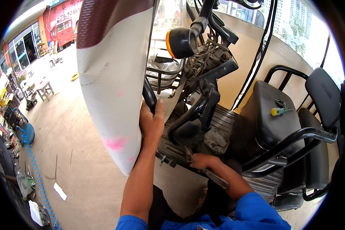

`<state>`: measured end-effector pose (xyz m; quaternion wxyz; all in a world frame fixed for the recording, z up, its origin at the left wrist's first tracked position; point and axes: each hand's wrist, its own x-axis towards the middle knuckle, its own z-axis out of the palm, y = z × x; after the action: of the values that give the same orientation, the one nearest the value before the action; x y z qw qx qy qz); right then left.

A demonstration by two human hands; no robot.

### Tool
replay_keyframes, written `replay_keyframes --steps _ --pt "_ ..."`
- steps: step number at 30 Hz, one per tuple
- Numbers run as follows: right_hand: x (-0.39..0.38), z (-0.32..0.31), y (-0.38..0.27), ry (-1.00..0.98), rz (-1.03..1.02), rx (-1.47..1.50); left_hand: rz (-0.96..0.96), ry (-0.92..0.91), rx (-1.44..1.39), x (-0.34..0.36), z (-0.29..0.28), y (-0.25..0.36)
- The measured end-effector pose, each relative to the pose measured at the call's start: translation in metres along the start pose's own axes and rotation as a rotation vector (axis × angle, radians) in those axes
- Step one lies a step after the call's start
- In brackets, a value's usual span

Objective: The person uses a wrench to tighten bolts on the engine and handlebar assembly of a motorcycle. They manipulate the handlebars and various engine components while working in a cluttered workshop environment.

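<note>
My left hand [152,122] is closed round a black elongated part [149,94] beside the edge of a white and maroon sheet cover [115,88]. Its thumb points up and the fingers are partly hidden. Lower and to the right, my right hand [204,161] grips a long worn metal hand tool [217,178] above the footboard [172,150] of a three-wheeler; the tool's kind is unclear. In front of my hands, the vehicle's steering column has bare bundled wires [207,57] and a round black lamp [182,43] with an orange rim.
A screwdriver [279,111] with a yellow and green handle lies on the black seat [274,115], near black armrest bars [295,134]. A wire basket [163,73] stands behind the cover. To the left are a blue coiled hose [33,165], a small table [44,87] and a red vehicle [63,32].
</note>
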<state>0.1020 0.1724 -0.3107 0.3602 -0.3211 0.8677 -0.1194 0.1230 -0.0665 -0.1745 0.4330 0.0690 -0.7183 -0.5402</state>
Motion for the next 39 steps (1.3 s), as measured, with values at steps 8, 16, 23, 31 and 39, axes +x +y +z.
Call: replay_keyframes --steps 8,16,23,31,39 --pt "-0.004 0.004 -0.013 0.109 -0.011 0.13 -0.024 -0.008 -0.054 0.0 -0.003 0.0" --pt "-0.006 0.032 -0.034 -0.058 -0.128 0.378 0.005 -0.018 -0.033 -0.002 -0.001 0.011" --pt "0.004 0.069 -0.062 -0.38 -0.139 0.395 -0.034 0.001 -0.027 -0.007 -0.006 0.018" --pt "0.108 0.202 -0.036 -0.511 -0.342 -0.155 -0.029 -0.02 -0.001 -0.008 -0.007 0.017" --pt "0.124 0.19 -0.034 -0.517 -0.785 -0.63 -0.024 -0.011 -0.054 -0.005 0.001 0.016"
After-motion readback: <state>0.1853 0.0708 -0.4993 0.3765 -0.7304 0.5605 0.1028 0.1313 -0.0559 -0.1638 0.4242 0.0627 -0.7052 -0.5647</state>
